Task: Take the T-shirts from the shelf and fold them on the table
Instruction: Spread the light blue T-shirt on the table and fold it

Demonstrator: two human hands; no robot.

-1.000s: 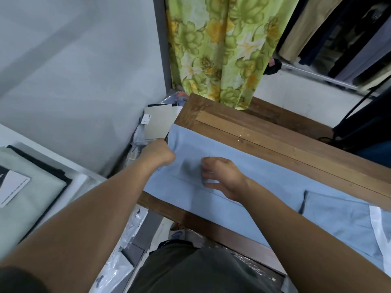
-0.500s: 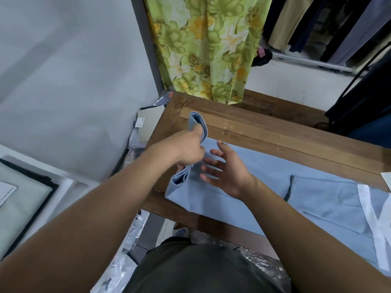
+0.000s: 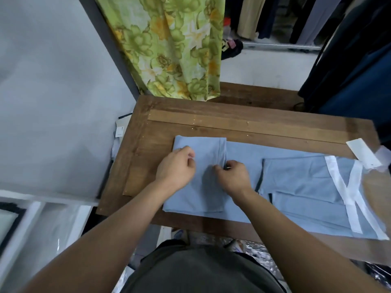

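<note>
Blue cotton fills the near half of the wooden counter (image 3: 243,123): our T-shirt (image 3: 296,180) lies flat with its long axis running left to right, white-taped collar end at the far right, hem end at the left, where one section is doubled over into a folded panel (image 3: 201,149). Our hands sit on that panel. Our left hand (image 3: 176,169) rests on its left part with fingers curled; we cannot tell whether they pinch cloth or only press. Our right hand (image 3: 232,176) is at the panel's right edge, fingers curled onto the layered fold, seemingly nipping it.

We judge the coming move turns on this: the unfolded length stretches away to the right, so the next fold goes along the long axis, and the right hand is nearer that stretch. A white paper tag (image 3: 364,155) lies at the right end, touching the shirt, and could get caught in the fold. The green floral cloth (image 3: 175,49) hangs beyond the counter's far edge, well apart. The shelf (image 3: 31,218) is at near left, with pale folded fabric just visible at the frame's edge.
</note>
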